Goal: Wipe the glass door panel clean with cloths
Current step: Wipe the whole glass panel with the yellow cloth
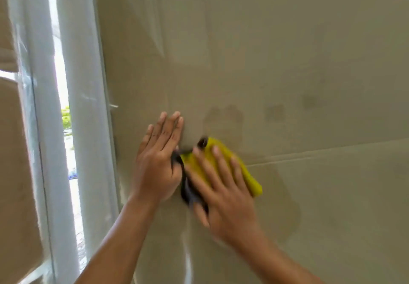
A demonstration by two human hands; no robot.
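Right hand (223,193): fingers spread and straight, palm pressing flat on the yellow cloth (250,177). It grips nothing; the cloth is pinned to the glass by pressure alone. The hand is blurred, which suggests a wiping stroke in progress.

Dark cloth (188,188): bunched between the two hands, partly under the right palm. Whether it is a second cloth or the reverse of the yellow one cannot be told.

Left hand (158,157): just left of the cloths, fingers straight and together, laid flat on the pane. The thumb is hidden at the dark cloth's edge, so a pinch there cannot be ruled out.

Glass door panel (287,62): fills the centre and right of the view, upright, both hands bearing on its lower left area. Faint smears and hand reflections show right of the cloths.

White frame (86,84): to the left, with a bright gap to the outdoors beyond it.

Assessment: the cloths are light, soft and limp and likely to ruck, so they are best driven by a broad flat palm over their middle. The glass is stiff, smooth, slippery and breakable; pressure should be spread evenly, not applied at one point.
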